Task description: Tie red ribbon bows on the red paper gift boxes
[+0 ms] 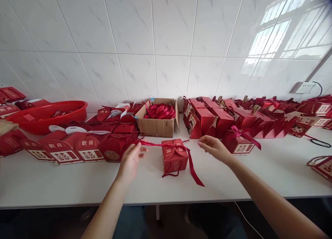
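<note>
A small red gift box [174, 163] with gold lettering and a dark red cord handle stands on the table between my hands. Around its top runs a red ribbon [192, 168], crossed at the middle, with one tail hanging down the right front. The other tail stretches left to my left hand [130, 160], whose thumb and index finger appear closed on it. To the right of the box is my right hand [214, 148], held apart from it with fingers loosely bent and nothing visible in them.
A cardboard carton [155, 127] of red ribbons stands behind the box. Rows of red gift boxes [86, 147] line the left, near a red plastic basin [49, 116]. More boxes [223, 119] fill the right, including one with a tied bow [242, 133]. A gloved hand [7, 126] shows far left.
</note>
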{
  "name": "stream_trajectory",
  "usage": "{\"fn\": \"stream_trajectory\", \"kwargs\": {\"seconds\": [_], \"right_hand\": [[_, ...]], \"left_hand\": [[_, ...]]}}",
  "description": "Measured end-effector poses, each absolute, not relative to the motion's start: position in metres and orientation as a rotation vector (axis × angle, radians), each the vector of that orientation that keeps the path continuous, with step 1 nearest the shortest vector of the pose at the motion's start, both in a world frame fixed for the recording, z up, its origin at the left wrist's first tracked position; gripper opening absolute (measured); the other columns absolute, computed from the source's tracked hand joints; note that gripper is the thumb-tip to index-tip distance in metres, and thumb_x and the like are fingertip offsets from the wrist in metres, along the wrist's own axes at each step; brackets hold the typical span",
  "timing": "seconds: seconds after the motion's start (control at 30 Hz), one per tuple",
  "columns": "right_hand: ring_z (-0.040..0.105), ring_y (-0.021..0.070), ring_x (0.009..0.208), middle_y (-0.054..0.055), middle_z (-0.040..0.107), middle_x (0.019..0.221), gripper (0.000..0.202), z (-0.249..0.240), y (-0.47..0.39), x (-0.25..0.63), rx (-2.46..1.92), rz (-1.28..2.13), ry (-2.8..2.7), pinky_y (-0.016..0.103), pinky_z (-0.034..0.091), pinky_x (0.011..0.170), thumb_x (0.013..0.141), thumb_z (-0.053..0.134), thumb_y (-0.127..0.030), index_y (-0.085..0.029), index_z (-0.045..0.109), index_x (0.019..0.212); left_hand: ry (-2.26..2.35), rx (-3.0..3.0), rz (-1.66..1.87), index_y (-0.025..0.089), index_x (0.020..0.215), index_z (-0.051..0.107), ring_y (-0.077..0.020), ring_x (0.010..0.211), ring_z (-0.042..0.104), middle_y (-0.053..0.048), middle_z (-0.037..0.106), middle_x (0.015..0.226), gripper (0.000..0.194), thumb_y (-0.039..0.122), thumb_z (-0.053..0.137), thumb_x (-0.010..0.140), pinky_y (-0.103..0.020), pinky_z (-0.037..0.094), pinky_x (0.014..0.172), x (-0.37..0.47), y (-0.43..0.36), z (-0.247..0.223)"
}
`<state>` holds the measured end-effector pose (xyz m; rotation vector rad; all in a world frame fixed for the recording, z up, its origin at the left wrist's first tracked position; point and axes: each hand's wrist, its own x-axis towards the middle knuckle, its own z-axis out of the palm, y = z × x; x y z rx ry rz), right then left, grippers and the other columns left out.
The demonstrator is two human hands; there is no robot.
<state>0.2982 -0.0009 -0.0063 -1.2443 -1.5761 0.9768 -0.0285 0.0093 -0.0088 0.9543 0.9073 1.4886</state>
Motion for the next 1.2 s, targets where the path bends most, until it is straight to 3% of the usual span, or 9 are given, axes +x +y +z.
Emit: {"fn": "stream_trajectory", "kwargs": {"seconds": [0.1,0.23,0.33,0.43,0.57,0.7,0.77,0.93,1.2], "right_hand": [[0.054,0.0125,0.066,0.003,0.062,0.081,0.026,-0.001,-0.003,0.278,-1.258,0.74,-1.761,0.025,0.044,0.059,0.078,0.066,-0.043,-0.018,0.062,0.082],[0.058,0.0158,0.07,0.005,0.064,0.086,0.022,-0.001,0.001,0.255,-1.275,0.526,-1.954,0.029,0.048,0.064,0.076,0.067,-0.037,-0.018,0.06,0.085],[0.059,0.0171,0.071,0.006,0.065,0.084,0.01,-0.001,0.007,0.247,-1.316,0.514,-2.016,0.031,0.048,0.067,0.079,0.06,-0.026,-0.018,0.063,0.085],[0.06,0.0184,0.071,0.006,0.067,0.079,0.009,0.005,0.013,0.246,-1.342,0.586,-2.028,0.032,0.047,0.069,0.077,0.056,-0.017,-0.018,0.064,0.08],[0.063,0.0175,0.067,0.005,0.068,0.071,0.008,0.023,0.018,0.252,-1.33,0.823,-2.061,0.029,0.048,0.063,0.077,0.056,-0.018,-0.017,0.063,0.08],[0.063,0.0135,0.068,0.003,0.07,0.076,0.02,0.038,0.025,0.255,-1.011,1.438,-1.87,0.026,0.048,0.063,0.08,0.058,-0.025,-0.017,0.058,0.098],[0.062,0.0125,0.067,0.003,0.07,0.08,0.026,0.039,0.03,0.253,-0.831,1.644,-1.683,0.025,0.047,0.062,0.076,0.064,-0.024,-0.018,0.056,0.101],[0.062,0.0132,0.067,0.002,0.07,0.082,0.029,0.025,0.04,0.243,-0.664,1.662,-1.492,0.024,0.046,0.058,0.072,0.07,-0.018,-0.019,0.058,0.098],[0.064,0.0115,0.078,0.001,0.07,0.083,0.017,0.003,0.038,0.235,-0.59,1.53,-1.317,0.024,0.049,0.074,0.081,0.068,-0.022,-0.021,0.064,0.097]], "left_hand": [[0.97,0.858,1.63,0.018,0.073,0.053,-0.0138,0.073,0.058,0.001,0.058,0.076,0.029,0.036,0.074,0.064,-0.023,0.04,0.06,-0.044,0.002,-0.006],[1.345,0.778,2.203,0.022,0.103,0.056,-0.0157,0.093,0.057,-0.002,0.06,0.105,0.042,0.026,0.071,0.064,-0.028,0.043,0.077,-0.053,-0.012,0.002],[1.355,1.051,2.444,0.025,0.108,0.054,-0.0179,0.112,0.051,-0.003,0.057,0.12,0.043,0.023,0.071,0.068,-0.032,0.04,0.093,-0.041,-0.022,0.013],[1.334,1.36,2.154,0.024,0.103,0.057,-0.0213,0.113,0.051,-0.004,0.059,0.117,0.032,0.029,0.068,0.073,-0.034,0.04,0.092,-0.02,-0.023,0.026],[1.463,1.838,1.436,0.024,0.098,0.06,-0.0242,0.113,0.051,-0.004,0.061,0.113,0.021,0.038,0.057,0.082,-0.04,0.037,0.096,0.007,-0.011,0.038],[1.416,2.136,1.001,0.025,0.096,0.06,-0.0246,0.116,0.047,-0.002,0.061,0.112,0.018,0.038,0.052,0.086,-0.042,0.035,0.1,0.026,0.001,0.043],[1.394,2.185,0.911,0.025,0.097,0.06,-0.0249,0.115,0.048,-0.002,0.062,0.111,0.018,0.037,0.052,0.086,-0.043,0.036,0.099,0.031,0.004,0.047],[1.301,2.306,0.744,0.027,0.103,0.06,-0.0266,0.112,0.051,-0.003,0.061,0.114,0.023,0.031,0.059,0.08,-0.043,0.038,0.095,0.037,0.014,0.054],[1.237,2.298,0.957,0.023,0.086,0.062,-0.0204,0.084,0.061,0.0,0.069,0.087,0.007,0.024,0.056,0.084,-0.037,0.043,0.083,0.056,0.021,0.032]]}}
